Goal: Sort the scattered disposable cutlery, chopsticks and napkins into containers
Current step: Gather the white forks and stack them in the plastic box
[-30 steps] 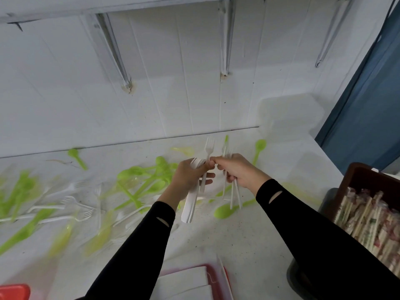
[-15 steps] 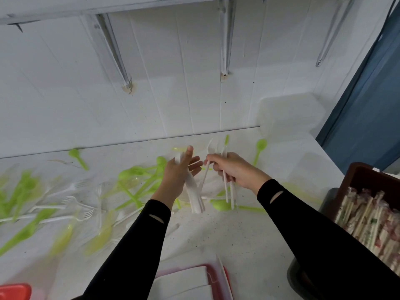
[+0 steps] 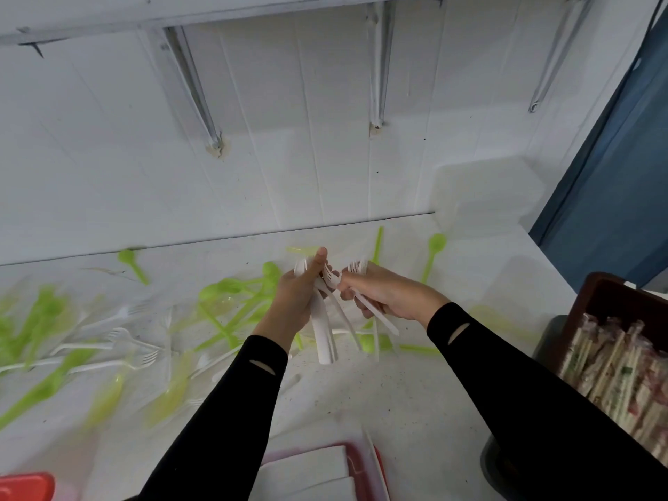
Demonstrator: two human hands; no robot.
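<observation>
My left hand [image 3: 294, 301] grips a bundle of white plastic forks [image 3: 323, 339], handles pointing down toward me. My right hand [image 3: 383, 294] holds a few more white forks [image 3: 376, 314], its fingertips meeting the left hand's bundle above the white table [image 3: 397, 399]. Green plastic spoons [image 3: 231, 294] and loose white forks [image 3: 123, 341] lie scattered on the table to the left and behind my hands. A brown bin [image 3: 600, 301] of wrapped chopsticks [image 3: 621, 370] stands at the right. A red tray [image 3: 356, 453] with white napkins [image 3: 307, 475] sits at the bottom centre.
Another red container [image 3: 25, 488] shows at the bottom left corner. One green spoon [image 3: 433, 254] lies near the wall at the back right. A white tiled wall rises behind the table, and a blue panel [image 3: 621, 182] stands at the far right.
My right hand has come closer to the left hand and is passing a white fork into the left hand's bundle. The bundle has shifted slightly in my left hand.
</observation>
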